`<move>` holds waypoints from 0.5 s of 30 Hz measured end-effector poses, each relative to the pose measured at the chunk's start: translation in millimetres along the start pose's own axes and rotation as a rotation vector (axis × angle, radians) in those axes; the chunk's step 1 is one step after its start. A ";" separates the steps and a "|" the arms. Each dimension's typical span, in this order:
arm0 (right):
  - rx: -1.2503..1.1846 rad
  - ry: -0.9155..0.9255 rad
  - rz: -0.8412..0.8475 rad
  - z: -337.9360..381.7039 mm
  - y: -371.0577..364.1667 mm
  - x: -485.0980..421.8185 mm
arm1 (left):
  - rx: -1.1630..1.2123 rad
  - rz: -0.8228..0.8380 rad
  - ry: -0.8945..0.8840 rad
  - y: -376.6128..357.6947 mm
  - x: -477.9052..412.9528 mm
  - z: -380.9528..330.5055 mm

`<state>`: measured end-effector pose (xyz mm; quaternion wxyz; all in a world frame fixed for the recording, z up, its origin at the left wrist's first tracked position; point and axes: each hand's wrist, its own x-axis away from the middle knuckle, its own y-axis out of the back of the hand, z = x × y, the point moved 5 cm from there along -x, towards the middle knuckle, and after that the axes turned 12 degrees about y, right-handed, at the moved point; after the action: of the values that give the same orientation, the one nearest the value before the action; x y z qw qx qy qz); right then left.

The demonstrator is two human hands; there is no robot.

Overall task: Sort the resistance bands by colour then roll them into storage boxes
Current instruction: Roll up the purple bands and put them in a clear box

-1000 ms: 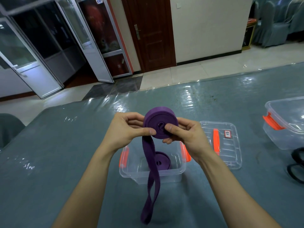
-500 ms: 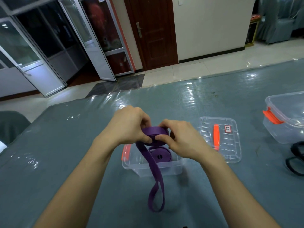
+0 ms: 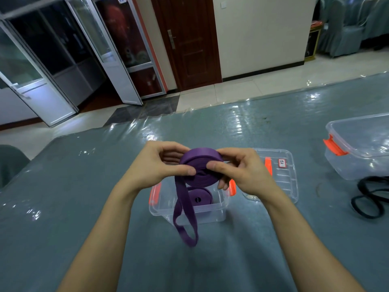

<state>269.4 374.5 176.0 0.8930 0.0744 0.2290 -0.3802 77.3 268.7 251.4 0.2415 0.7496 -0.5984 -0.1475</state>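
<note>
A purple resistance band, mostly wound into a flat roll, is held above an open clear storage box with orange latches. My left hand grips the roll's left side, thumb on its face. My right hand grips its right side, thumb on top. The unrolled tail hangs from the roll down in front of the box, ending in a loop near the table. A second purple band roll lies inside the box.
The box's clear lid lies flat just right of it. Another clear box with an orange latch stands at the far right, with black bands on the table before it. A grey chair sits at the left edge.
The roll has grown and the hanging tail has become shorter as both hands wound it. The roll went from upright to lying tilted over the box.
</note>
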 end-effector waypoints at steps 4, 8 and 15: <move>0.102 0.012 -0.015 -4.9 0.7 4.0 | -0.149 -0.151 -0.023 1.6 2.7 2.3; 0.149 0.029 -0.016 -0.8 1.3 3.6 | -0.238 -0.239 -0.020 5.6 6.3 -3.2; 0.241 0.046 0.022 7.1 -3.1 2.7 | -0.329 -0.169 0.000 23.2 3.2 0.4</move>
<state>271.3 368.5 181.1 0.8763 0.1924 0.2013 -0.3931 58.7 261.6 263.8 0.3476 0.7475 -0.5012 -0.2630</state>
